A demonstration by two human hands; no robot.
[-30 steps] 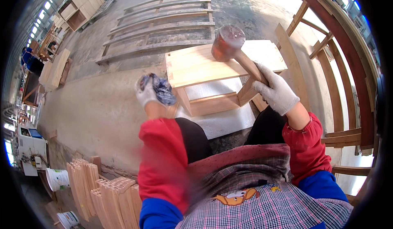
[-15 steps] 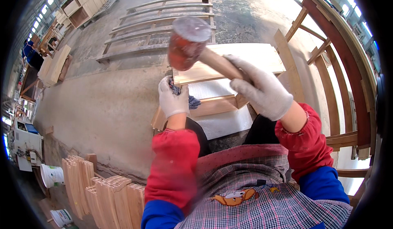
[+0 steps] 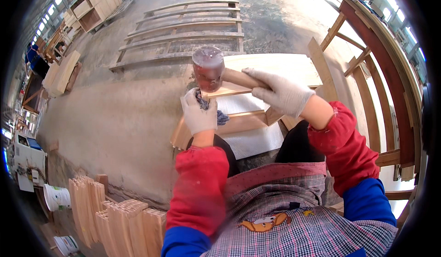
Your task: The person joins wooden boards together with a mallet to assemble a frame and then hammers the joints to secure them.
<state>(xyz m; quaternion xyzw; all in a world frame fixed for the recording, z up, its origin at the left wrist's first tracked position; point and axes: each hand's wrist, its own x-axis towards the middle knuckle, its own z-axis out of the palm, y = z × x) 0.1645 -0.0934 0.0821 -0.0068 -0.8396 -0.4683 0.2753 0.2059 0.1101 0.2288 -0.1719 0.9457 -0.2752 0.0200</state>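
Observation:
My right hand [image 3: 282,94], in a white glove, is closed round the wooden handle of a mallet [image 3: 208,71]. Its thick reddish head is at the near left corner of a pale wooden panel [image 3: 280,66]; whether they touch I cannot tell. Just below the head, my gloved left hand [image 3: 200,114] grips a crumpled blue-grey rag [image 3: 222,118] against that corner, its fingers partly hidden. Under the panel is a box-like frame of wooden boards [image 3: 243,123], between my knees, with a whitish sheet [image 3: 257,142] beneath it.
A slatted wooden pallet [image 3: 179,36] lies on the floor ahead. Stacked wooden strips [image 3: 128,225] and white buckets [image 3: 57,197] stand at lower left. A long wooden bench [image 3: 390,64] runs along the right. Far left, a person [image 3: 34,57] stands near wooden pieces.
The mallet head has come down to the panel's corner. My right hand has lowered and shifted slightly left with it. My left hand stays at the corner with the rag.

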